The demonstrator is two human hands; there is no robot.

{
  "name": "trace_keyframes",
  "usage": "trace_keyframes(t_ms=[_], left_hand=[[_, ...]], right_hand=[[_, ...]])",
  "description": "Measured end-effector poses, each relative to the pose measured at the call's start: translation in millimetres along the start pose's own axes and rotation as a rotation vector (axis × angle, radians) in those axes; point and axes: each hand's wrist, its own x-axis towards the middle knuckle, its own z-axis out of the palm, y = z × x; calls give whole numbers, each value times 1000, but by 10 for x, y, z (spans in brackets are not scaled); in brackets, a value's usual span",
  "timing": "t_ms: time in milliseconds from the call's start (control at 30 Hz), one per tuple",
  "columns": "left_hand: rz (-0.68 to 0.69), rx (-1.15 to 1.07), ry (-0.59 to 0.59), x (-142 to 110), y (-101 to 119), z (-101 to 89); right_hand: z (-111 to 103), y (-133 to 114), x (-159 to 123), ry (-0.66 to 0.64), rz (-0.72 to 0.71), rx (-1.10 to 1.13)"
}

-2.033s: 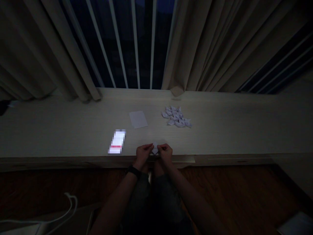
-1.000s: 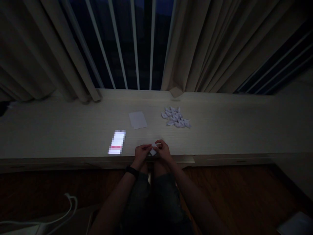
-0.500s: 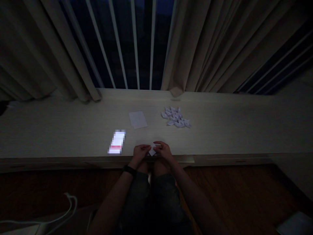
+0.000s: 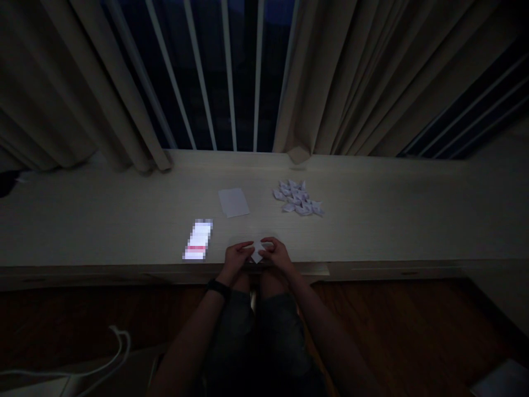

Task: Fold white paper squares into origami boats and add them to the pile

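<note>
A small folded piece of white paper (image 4: 257, 252) is held between my hands at the front edge of the pale ledge. My left hand (image 4: 237, 258) pinches its left side, thumb and fingers closed on it. From the right, my right hand (image 4: 276, 253) grips the opposite side, its index finger curved over the top. The paper looks diamond-shaped, one corner pointing toward me; its finer creases are too dark to make out. Beyond my hands lies a stack of white paper sheets (image 4: 233, 202). Several folded paper boats (image 4: 296, 197) sit clustered to the right of the stack.
A lit phone (image 4: 198, 239), its screen blurred out, lies left of my hands on the ledge (image 4: 380, 215). Curtains (image 4: 330, 77) and a barred window (image 4: 223, 77) stand behind. A white cable (image 4: 119, 336) is at the lower left, below the ledge.
My hands have shifted slightly left with the folded paper. My right hand's fingers have spread from a tight pinch to a wider curl around it. The sheets, boats and phone stay put.
</note>
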Motion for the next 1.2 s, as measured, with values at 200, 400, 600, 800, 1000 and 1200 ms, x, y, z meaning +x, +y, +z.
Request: trace_keyframes(t_ms=[200,400,600,800,1000,1200], left_hand=[[3,8,25,9,-13,7],[82,130,-13,29,-19,-23],[70,130,-31,5,2,-34],[107,161,-140,-11,-19,-50],[116,174,-153,-1,-20,-29],[83,172,-140,9,-10,-21]], right_hand=[[-36,67,40,32,3,21],[-117,145,63,-29,-26,58],[-131,169,54,-9,-105,-4],[-147,174,31,5,-120,-102],[-171,128,16,-59,-118,-108],[-138,167,24,-8,-133,-183]])
